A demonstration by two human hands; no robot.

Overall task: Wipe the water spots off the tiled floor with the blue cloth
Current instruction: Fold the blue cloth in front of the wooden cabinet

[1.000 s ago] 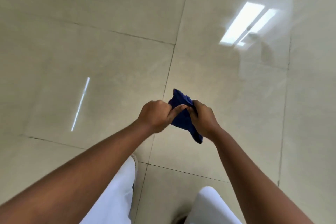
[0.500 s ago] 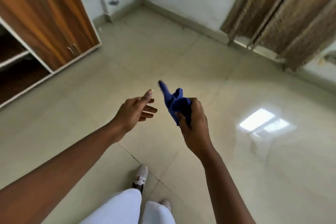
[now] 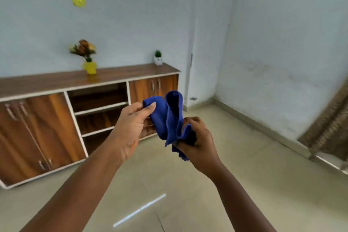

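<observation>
Fingers: left hand [image 3: 131, 128] pinches one corner of the blue cloth [image 3: 167, 118]; right hand [image 3: 195, 143] is closed round its bunched lower end. Cloth: held in mid-air, well above the tiled floor [image 3: 235, 165]. Water spots: none discernible. Risk: loose pinch lets the corner slip, so the cloth drops still bunched.

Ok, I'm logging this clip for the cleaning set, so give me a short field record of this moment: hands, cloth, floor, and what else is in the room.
left hand: grip on the cloth's upper corner
right hand: grip on the bunched lower part
cloth: blue, held up in the air, off the floor
floor: beige tiles, not touched by the cloth
cabinet: wooden, against the wall, open shelves in the middle
on cabinet: yellow vase with flowers; small potted plant
</observation>
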